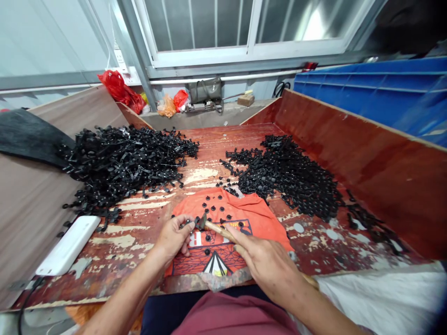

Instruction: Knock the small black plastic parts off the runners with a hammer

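In the head view, my right hand (268, 258) is closed around the wooden handle of a small hammer (220, 230). The dark head of the hammer is down beside my left fingertips. My left hand (177, 236) pinches a small black part (188, 223), partly hidden by the fingers. Whether the hammer head touches that part, I cannot tell. Beneath both hands lies an orange printed cloth (265, 216), with several small round black pieces (222, 209) scattered over it.
A large heap of black parts (129, 158) lies to the left, and another pile (289, 177) to the right. A white power bank-like box (68, 246) lies at the left front. Wooden side boards (363, 163) border the worn red table (132, 265); a blue crate (377, 93) stands beyond the right board.
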